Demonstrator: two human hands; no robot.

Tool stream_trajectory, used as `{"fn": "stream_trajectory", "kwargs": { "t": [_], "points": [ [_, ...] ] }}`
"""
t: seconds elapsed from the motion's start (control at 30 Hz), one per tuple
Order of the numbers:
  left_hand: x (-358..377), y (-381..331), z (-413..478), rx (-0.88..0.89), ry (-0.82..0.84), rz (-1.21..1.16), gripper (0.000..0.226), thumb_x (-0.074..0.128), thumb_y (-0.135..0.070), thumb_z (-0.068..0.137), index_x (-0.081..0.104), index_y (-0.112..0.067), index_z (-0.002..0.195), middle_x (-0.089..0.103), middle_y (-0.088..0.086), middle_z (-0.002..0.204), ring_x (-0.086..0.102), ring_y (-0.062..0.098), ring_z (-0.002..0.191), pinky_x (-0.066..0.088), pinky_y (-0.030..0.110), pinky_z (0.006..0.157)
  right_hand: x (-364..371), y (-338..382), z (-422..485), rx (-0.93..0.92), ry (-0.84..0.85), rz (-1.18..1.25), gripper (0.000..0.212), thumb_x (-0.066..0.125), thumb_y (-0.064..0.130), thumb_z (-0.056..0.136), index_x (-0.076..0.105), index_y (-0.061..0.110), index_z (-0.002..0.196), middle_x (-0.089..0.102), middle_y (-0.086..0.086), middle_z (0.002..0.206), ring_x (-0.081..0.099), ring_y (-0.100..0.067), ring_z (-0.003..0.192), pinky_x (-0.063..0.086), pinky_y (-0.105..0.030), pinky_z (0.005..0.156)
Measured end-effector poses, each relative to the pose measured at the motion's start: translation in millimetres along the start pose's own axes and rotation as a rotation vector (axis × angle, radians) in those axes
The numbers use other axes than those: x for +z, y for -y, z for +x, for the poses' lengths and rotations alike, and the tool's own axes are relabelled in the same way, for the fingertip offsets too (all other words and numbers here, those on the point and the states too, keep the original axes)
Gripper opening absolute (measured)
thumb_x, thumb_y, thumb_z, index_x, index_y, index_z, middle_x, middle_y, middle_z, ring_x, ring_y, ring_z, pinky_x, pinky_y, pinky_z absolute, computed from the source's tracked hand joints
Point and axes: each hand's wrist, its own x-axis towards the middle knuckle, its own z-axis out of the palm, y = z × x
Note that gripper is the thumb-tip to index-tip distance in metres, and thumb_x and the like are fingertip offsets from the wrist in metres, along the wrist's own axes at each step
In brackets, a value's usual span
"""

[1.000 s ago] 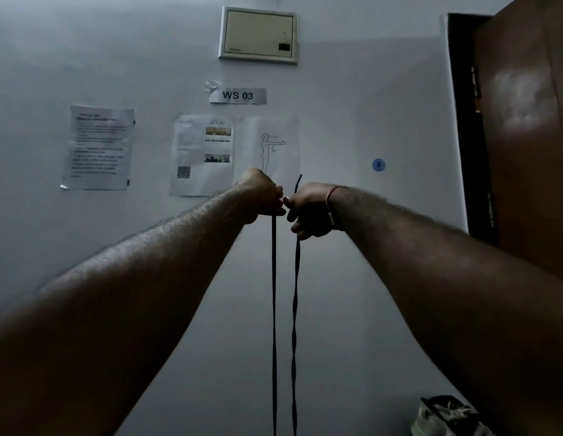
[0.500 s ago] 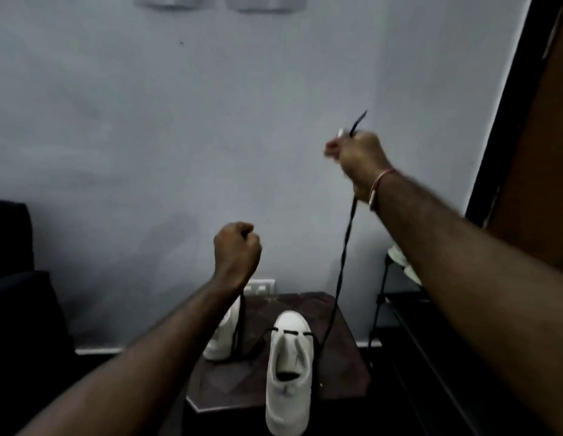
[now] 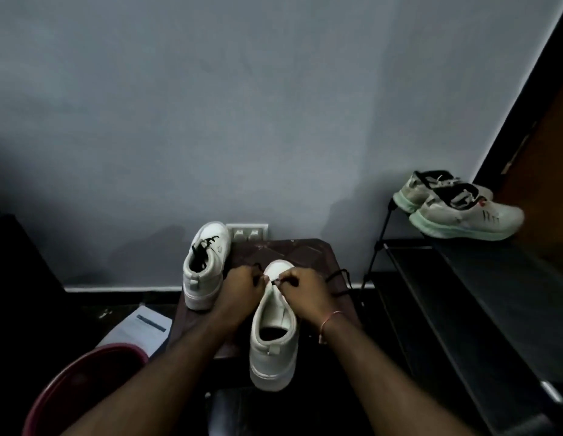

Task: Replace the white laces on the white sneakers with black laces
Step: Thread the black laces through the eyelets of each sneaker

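Both grips are closed: the right hand (image 3: 305,287) pinches a strand of the black lace (image 3: 337,273) between thumb and fingertip, and the left hand (image 3: 242,284), fingers curled, holds the same lace just across from it, the knuckles nearly meeting. They work right over the toe end of the near sneaker (image 3: 274,350), a smooth white leather-look shoe with a thick sole, heel tab and open tongue, pointing toward the wall. The rest of the thin flat lace trails in loose loops to the right of that sneaker on the dark patterned tabletop (image 3: 305,251). A thin pink band (image 3: 329,319) circles the right wrist. Left of the near sneaker and further back stands the second sneaker (image 3: 204,278), already threaded in black. Beyond it is a white wall socket (image 3: 247,234). Lower left of the near sneaker lie a printed sheet (image 3: 138,328), its writing too small to read, and a round red tub (image 3: 85,388). Far right of it, mesh running shoes (image 3: 456,215) sit atop a black metal rack (image 3: 462,294).
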Motion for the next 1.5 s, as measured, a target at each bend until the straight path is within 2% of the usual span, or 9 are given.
{"fn": "stream_trajectory", "kwargs": {
  "t": [0.17, 0.37, 0.5, 0.73, 0.9, 1.13, 1.33, 1.43, 1.5],
  "points": [
    [4, -4, -3, 0.011, -0.059, -0.011, 0.013, 0.063, -0.012, 0.086, 0.06, -0.01, 0.073, 0.066, 0.011, 0.077, 0.06, 0.03, 0.074, 0.029, 0.028, 0.061, 9, -15, 2, -0.039, -0.082, 0.06, 0.019, 0.063, 0.01, 0.084, 0.073, 0.01, 0.099, 0.073, -0.004, 0.102, 0.066, -0.014, 0.099, 0.048, -0.023, 0.087],
    [23, 1, -1, -0.057, -0.133, -0.032, 0.012, 0.059, -0.005, 0.085, 0.049, -0.011, 0.08, 0.062, 0.014, 0.081, 0.058, 0.036, 0.076, 0.042, 0.041, 0.064, 5, -25, 7, -0.057, -0.016, 0.075, 0.024, 0.061, 0.005, 0.082, 0.073, 0.011, 0.103, 0.073, 0.001, 0.102, 0.065, -0.008, 0.096, 0.049, -0.02, 0.09],
    [20, -8, -18, -0.149, -0.206, -0.159, 0.006, 0.053, -0.005, 0.091, 0.052, -0.006, 0.086, 0.067, 0.011, 0.083, 0.062, 0.035, 0.078, 0.047, 0.045, 0.068, 5, -24, -3, -0.026, -0.008, 0.125, 0.025, 0.059, 0.002, 0.086, 0.071, 0.012, 0.106, 0.067, 0.008, 0.101, 0.06, -0.001, 0.098, 0.043, -0.008, 0.087],
    [20, 1, -34, -0.409, -0.257, -0.676, 0.023, 0.043, -0.017, 0.101, 0.046, -0.014, 0.078, 0.07, 0.016, 0.081, 0.067, 0.025, 0.068, 0.058, 0.043, 0.069, 9, -36, -6, -0.051, 0.007, 0.236, 0.022, 0.062, -0.001, 0.087, 0.069, 0.006, 0.107, 0.069, -0.003, 0.101, 0.063, -0.009, 0.094, 0.048, -0.015, 0.084],
    [22, 8, -33, -0.426, -0.192, -0.751, 0.022, 0.044, -0.023, 0.099, 0.05, -0.014, 0.08, 0.071, 0.008, 0.071, 0.071, 0.026, 0.065, 0.059, 0.048, 0.069, 1, -33, -12, -0.038, 0.047, 0.213, 0.017, 0.062, 0.0, 0.087, 0.07, 0.004, 0.101, 0.071, -0.001, 0.089, 0.063, -0.007, 0.084, 0.05, -0.021, 0.082],
    [17, -4, -30, -0.509, -0.218, -0.918, 0.029, 0.038, -0.013, 0.103, 0.049, -0.002, 0.08, 0.066, 0.021, 0.074, 0.065, 0.022, 0.052, 0.057, 0.033, 0.053, 10, -34, -9, -0.033, 0.01, 0.21, 0.018, 0.064, 0.0, 0.085, 0.07, 0.014, 0.094, 0.07, 0.001, 0.089, 0.063, -0.008, 0.083, 0.051, -0.026, 0.082],
    [11, 4, -32, -0.349, -0.167, -0.728, 0.017, 0.048, -0.011, 0.099, 0.049, -0.014, 0.082, 0.068, 0.019, 0.082, 0.065, 0.025, 0.064, 0.057, 0.037, 0.061, 15, -38, -12, -0.021, -0.058, 0.248, 0.03, 0.054, -0.008, 0.083, 0.069, 0.01, 0.1, 0.068, 0.002, 0.094, 0.062, -0.007, 0.088, 0.048, -0.022, 0.083],
    [1, 6, -34, -0.162, -0.155, -0.352, 0.008, 0.064, -0.013, 0.088, 0.057, -0.016, 0.084, 0.069, 0.007, 0.084, 0.065, 0.026, 0.077, 0.053, 0.037, 0.069, 6, -31, -9, -0.018, -0.07, 0.28, 0.035, 0.053, -0.01, 0.079, 0.067, 0.011, 0.104, 0.068, -0.003, 0.098, 0.062, -0.015, 0.093, 0.05, -0.026, 0.088],
    [-10, 5, -37, -0.058, -0.16, 0.003, 0.008, 0.064, -0.016, 0.085, 0.058, -0.013, 0.089, 0.065, 0.007, 0.093, 0.062, 0.03, 0.085, 0.049, 0.038, 0.069, -4, -19, -9, 0.024, -0.081, 0.374, 0.029, 0.056, -0.002, 0.083, 0.065, 0.012, 0.106, 0.065, 0.0, 0.09, 0.06, -0.013, 0.082, 0.05, -0.019, 0.071]
  ]
}}
